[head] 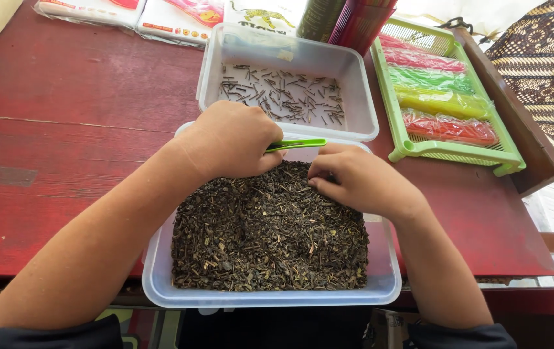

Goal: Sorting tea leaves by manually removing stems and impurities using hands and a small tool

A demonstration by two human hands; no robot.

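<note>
Currently my left hand (232,142) is closed around green plastic tweezers (296,144), whose tips jut toward my right hand (361,181). Right hand's fingers are curled, fingertips (316,178) pinching into the dried dark leaves (264,239); what they pinch I cannot tell. Leaves fill the near clear plastic tub (160,278), standing on the red worktop (63,129) at its front edge. Just behind, touching it, a second clear tub (361,97) holds a thin scatter of short dark stems (283,94). To the right, a green slatted tray (413,148) carries red, green and yellow packets (442,103).
</note>
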